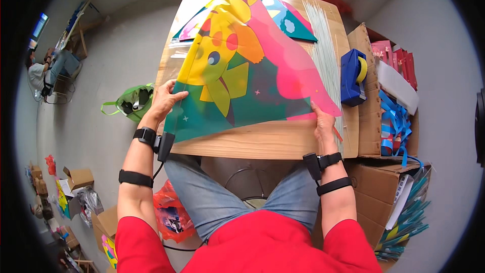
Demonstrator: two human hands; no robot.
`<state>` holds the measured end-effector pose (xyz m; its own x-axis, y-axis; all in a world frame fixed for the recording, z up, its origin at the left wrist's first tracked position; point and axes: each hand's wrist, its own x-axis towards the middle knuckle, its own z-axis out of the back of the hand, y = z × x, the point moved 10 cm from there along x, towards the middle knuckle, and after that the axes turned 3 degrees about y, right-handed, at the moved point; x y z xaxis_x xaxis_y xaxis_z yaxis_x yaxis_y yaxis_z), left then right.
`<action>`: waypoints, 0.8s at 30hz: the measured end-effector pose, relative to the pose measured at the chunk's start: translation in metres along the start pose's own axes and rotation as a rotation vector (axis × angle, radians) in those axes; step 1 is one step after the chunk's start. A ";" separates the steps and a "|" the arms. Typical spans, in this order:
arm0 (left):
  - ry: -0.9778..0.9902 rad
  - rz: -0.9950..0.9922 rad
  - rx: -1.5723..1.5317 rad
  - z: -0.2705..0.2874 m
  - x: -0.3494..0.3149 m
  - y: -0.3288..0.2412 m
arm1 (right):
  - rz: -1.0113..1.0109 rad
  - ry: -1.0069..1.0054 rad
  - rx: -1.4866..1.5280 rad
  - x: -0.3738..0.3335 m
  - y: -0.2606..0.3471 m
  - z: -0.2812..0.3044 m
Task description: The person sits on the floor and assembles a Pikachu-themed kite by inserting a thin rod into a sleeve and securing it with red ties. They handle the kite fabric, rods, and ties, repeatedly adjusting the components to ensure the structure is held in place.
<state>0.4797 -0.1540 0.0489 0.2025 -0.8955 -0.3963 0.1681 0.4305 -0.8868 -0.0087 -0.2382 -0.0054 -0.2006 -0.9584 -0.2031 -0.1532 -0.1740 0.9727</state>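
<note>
A large triangular kite sail [194, 116], thin and printed in yellow, green and pink with a cartoon figure, is spread over the wooden table. At its left edge my left hand [164, 102] pinches the sail between thumb and fingers. My right hand [323, 121] grips the lower right part, the thumb on top and the other fingers partly hidden. The sail's near edge is lifted a little toward me. Beneath its far end lie more printed sails [295, 25] of the same colours.
Thin pale rods [321, 35] lie along the right side of the wooden table [242, 144]. A blue tape dispenser [352, 78] stands at its right edge. Open cardboard boxes [371, 184] crowd the right. A green bag [132, 103] sits left. Far left, another person [43, 73] is seated.
</note>
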 end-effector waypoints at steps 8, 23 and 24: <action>-0.342 -0.649 0.981 -0.104 -0.086 -0.058 | 0.098 -0.106 -0.649 -0.027 -0.017 0.025; -0.171 -0.413 1.245 -0.096 -0.127 0.050 | -0.237 0.061 -0.415 -0.101 -0.026 0.008; -0.181 -0.409 1.237 -0.096 -0.128 0.051 | -0.352 0.068 -0.411 -0.109 -0.040 0.009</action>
<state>0.3701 -0.0284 0.0310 0.0358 -0.9989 -0.0302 0.9948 0.0385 -0.0941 0.0110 -0.1249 -0.0235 -0.1406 -0.8366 -0.5295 0.1937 -0.5478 0.8139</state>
